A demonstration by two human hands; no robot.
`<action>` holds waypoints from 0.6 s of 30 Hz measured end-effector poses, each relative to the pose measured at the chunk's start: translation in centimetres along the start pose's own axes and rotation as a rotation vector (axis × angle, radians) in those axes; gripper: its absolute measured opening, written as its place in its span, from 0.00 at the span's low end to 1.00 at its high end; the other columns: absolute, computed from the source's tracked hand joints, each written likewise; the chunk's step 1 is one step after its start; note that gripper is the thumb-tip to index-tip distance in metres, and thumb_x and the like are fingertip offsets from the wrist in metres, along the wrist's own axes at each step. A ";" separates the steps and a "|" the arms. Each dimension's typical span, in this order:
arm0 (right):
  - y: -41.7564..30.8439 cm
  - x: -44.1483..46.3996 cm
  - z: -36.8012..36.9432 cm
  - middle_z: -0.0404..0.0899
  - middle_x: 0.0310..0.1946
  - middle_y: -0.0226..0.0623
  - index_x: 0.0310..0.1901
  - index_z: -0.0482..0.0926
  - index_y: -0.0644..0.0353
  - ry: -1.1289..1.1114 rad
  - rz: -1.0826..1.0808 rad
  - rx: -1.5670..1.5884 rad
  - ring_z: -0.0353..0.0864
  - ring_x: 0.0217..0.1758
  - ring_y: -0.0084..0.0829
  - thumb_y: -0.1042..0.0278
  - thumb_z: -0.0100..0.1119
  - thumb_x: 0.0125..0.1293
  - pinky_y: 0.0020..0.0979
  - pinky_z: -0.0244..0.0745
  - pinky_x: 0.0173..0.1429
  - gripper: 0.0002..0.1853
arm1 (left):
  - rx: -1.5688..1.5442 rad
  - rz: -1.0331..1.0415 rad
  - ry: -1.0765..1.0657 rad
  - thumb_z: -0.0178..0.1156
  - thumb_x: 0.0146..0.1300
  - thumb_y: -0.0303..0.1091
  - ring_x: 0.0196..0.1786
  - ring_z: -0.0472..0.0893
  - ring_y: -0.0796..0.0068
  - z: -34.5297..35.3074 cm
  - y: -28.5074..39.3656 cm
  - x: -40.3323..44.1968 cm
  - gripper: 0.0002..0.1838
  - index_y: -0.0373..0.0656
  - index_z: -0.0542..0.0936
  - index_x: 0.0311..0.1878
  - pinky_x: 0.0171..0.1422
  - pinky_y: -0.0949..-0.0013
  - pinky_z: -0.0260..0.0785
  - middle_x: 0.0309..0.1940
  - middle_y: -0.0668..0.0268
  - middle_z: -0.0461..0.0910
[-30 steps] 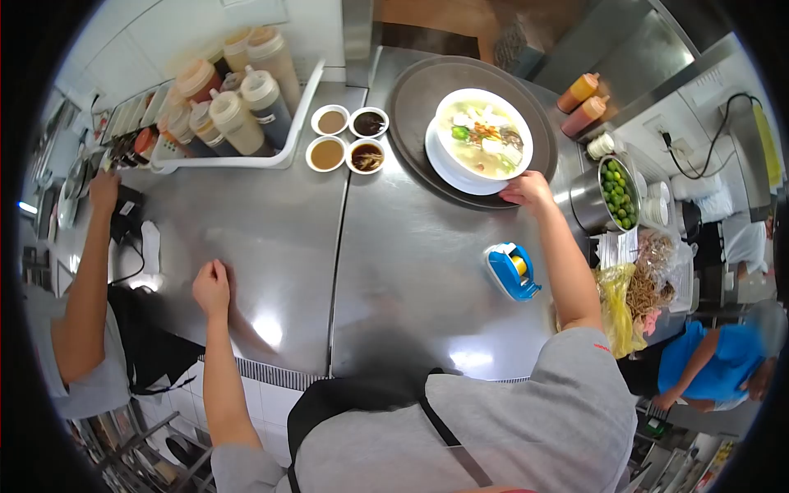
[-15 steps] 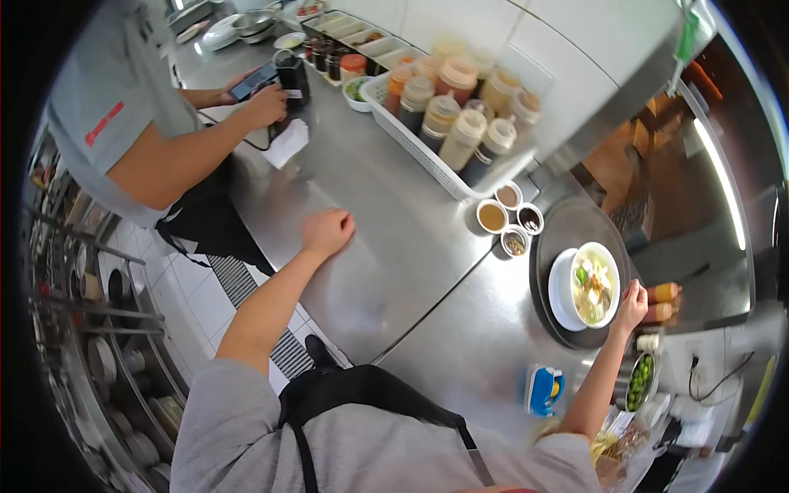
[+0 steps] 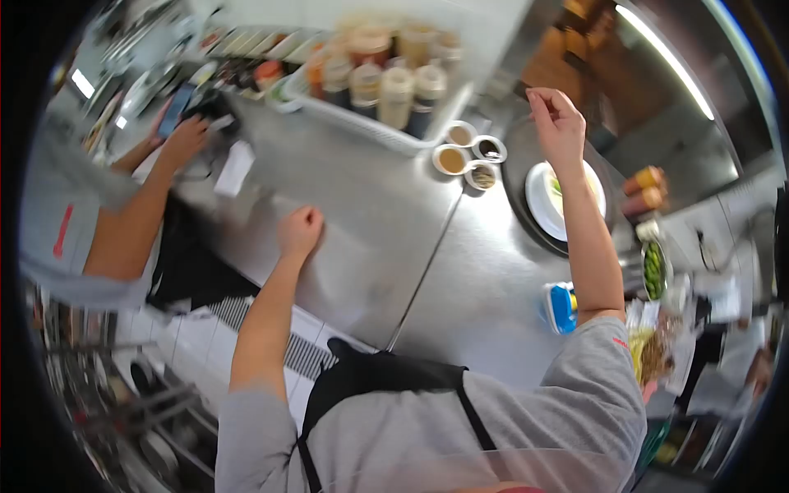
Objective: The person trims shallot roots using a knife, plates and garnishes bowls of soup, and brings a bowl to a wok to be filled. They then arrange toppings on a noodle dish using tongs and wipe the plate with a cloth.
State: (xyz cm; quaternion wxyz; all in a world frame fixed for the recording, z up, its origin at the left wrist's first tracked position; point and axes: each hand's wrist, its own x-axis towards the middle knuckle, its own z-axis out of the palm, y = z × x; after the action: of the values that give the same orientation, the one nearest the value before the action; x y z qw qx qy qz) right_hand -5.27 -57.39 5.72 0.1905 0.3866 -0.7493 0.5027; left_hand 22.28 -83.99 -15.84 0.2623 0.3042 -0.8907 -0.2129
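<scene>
My left hand [image 3: 302, 232] rests on the steel counter [image 3: 353, 246], fingers curled into a fist with nothing visible in it. My right hand [image 3: 560, 123] is raised above the far side of a dark round tray [image 3: 519, 193], fingertips pinched together. Whatever may be between those fingertips is too small to make out. Below my right forearm, a white bowl [image 3: 540, 205] of soup stands on the tray, and the arm hides much of it. Several small sauce cups [image 3: 451, 160] are grouped just left of the tray.
A white basket [image 3: 353, 125] of squeeze bottles [image 3: 396, 94] stands by the wall. At left, a co-worker's hands [image 3: 185, 141] hold a phone [image 3: 175, 111] and a dark object, near white paper [image 3: 235, 168]. A blue-and-white container [image 3: 562, 308] and green produce [image 3: 653, 269] are at right.
My right hand has moved from beside the bowl up and away, over the tray's far side. My left fist stays on the counter. The view has shifted.
</scene>
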 end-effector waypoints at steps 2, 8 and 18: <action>3.3 -1.8 -5.5 0.75 0.26 0.38 0.34 0.77 0.62 0.114 0.023 -0.182 0.75 0.26 0.27 0.68 0.55 0.58 0.25 0.69 0.33 0.07 | 0.015 0.037 -0.021 0.51 0.54 0.38 0.24 0.74 0.54 -0.3 0.4 0.0 0.12 0.41 0.73 0.21 0.27 0.59 0.64 0.21 0.57 0.74; 24.1 -13.0 -19.9 0.77 0.32 0.34 0.40 0.76 0.60 0.338 0.709 -0.237 0.72 0.33 0.27 0.55 0.50 0.62 0.26 0.67 0.40 0.16 | -0.465 0.112 0.105 0.50 0.59 0.35 0.19 0.72 0.63 5.6 6.6 -0.7 0.07 0.44 0.74 0.36 0.24 0.64 0.62 0.16 0.59 0.72; 28.1 -14.0 -18.8 0.70 0.52 0.39 0.57 0.66 0.57 0.024 1.197 0.421 0.70 0.47 0.30 0.35 0.43 0.59 0.31 0.64 0.51 0.35 | -1.214 -0.716 -0.839 0.48 0.60 0.56 0.57 0.66 0.58 18.3 34.6 0.4 0.37 0.36 0.56 0.62 0.59 0.61 0.61 0.60 0.51 0.58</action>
State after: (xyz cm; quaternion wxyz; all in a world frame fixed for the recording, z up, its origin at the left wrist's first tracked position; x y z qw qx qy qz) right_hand -20.04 -29.54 -12.83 -0.1955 -0.0756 -0.7186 0.6631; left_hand -3.74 -55.16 -11.19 -0.0575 0.2704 -0.4934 -0.8247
